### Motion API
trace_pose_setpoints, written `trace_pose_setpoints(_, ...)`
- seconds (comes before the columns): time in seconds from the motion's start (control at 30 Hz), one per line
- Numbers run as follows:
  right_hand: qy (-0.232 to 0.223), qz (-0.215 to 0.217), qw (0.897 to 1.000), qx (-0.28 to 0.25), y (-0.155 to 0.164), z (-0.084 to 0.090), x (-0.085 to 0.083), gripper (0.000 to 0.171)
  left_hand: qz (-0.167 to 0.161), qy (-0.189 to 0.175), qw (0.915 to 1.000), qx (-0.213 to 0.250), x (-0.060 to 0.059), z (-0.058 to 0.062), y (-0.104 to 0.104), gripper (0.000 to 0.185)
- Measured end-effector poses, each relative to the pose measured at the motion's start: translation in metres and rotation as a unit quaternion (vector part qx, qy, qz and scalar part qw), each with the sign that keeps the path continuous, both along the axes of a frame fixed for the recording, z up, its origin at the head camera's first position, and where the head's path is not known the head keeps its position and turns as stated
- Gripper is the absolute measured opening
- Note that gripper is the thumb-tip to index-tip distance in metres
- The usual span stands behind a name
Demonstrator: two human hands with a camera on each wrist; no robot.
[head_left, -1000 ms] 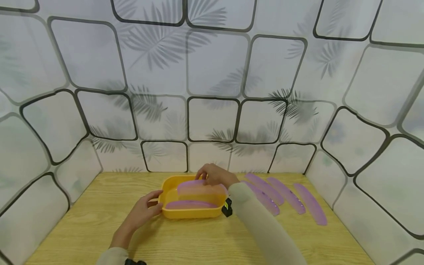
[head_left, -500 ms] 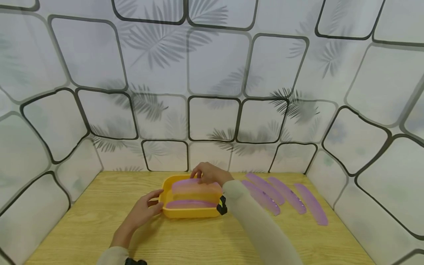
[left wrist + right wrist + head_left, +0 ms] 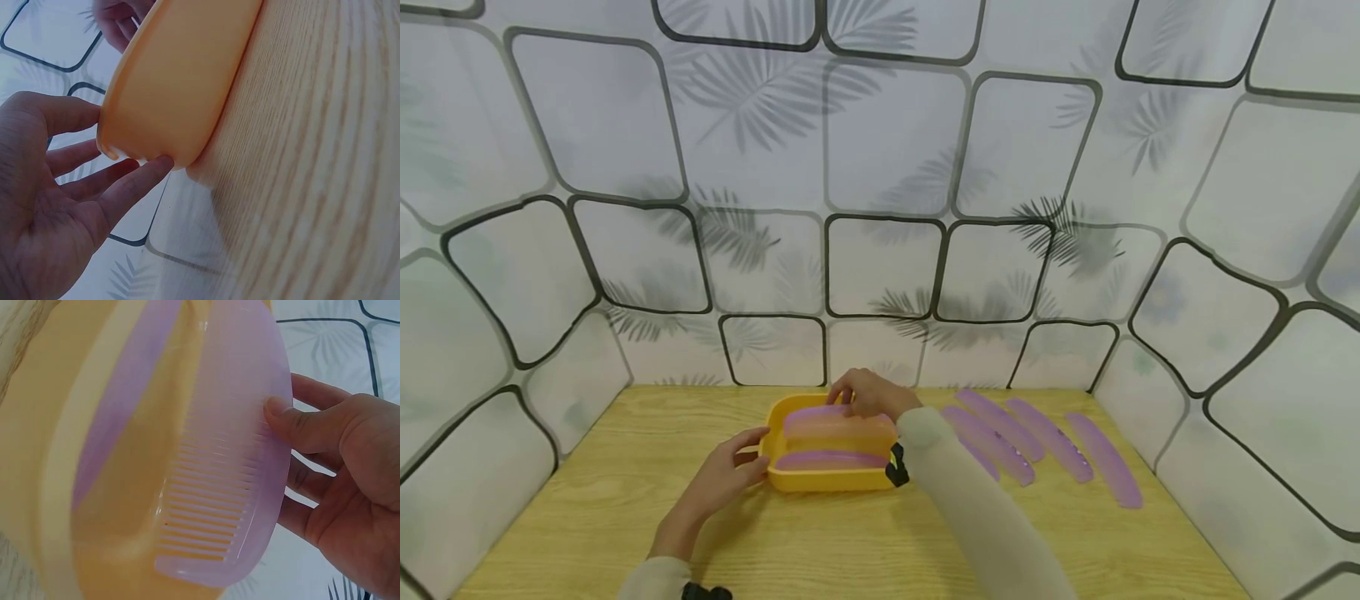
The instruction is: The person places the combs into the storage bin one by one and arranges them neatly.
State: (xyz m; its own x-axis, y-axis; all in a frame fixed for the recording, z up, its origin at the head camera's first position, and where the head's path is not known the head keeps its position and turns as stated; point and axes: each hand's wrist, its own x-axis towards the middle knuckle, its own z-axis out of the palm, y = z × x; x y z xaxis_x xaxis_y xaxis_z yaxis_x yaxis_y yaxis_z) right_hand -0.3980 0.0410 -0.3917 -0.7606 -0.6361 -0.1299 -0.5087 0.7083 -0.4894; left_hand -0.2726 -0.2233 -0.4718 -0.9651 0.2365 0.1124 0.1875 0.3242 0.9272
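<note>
As the right hand (image 3: 868,393) carries its purple comb (image 3: 269,481) over the tray, the comb sits a little further left than it did a second ago. Thumb and fingers pinch the comb by its curved spine, with the teeth turned down into the yellow tray (image 3: 827,482); whether they touch the tray floor I cannot tell. The tray stands toward the back edge of the wooden tabletop (image 3: 820,542), roughly midway between its left and right edges. Inside, along the near wall, lies another comb (image 3: 831,460), and the pinched one runs roughly parallel behind it.

The left hand (image 3: 732,467) looks unchanged — digits apart, not clamped, their tips resting against the outside of the tray's left end. The right sleeve (image 3: 985,508) has drawn left too, so a purple sliver (image 3: 985,464), probably the end of one more comb, now shows beside it. Four loose combs (image 3: 1052,437) fan out toward the tabletop's back right corner, in the same places as before.

I take the shift as lining up: the pinched comb appears to fit lengthwise between the tray's ends — though it is not yet released, and the sleeve hides the tray's right end.
</note>
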Motion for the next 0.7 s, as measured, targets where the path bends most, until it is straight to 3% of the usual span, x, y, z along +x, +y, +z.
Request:
trace_pose_setpoints(0.17,-0.010,-0.008,1.000,0.002,-0.001,-0.005,-0.001,0.031,0.001,-0.001,1.0000,-0.001,0.000,0.001,-0.001,0.057)
trace_pose_setpoints(0.43,0.004,-0.013,1.000,0.019,-0.001,-0.009,-0.003,0.030,-0.007,0.032,0.9994,-0.013,0.002,0.001,0.000,0.058)
trace_pose_setpoints(0.7,0.012,-0.020,0.999,0.025,0.000,-0.017,-0.005,0.028,0.000,0.023,0.9997,-0.009,0.001,-0.001,0.000,0.058)
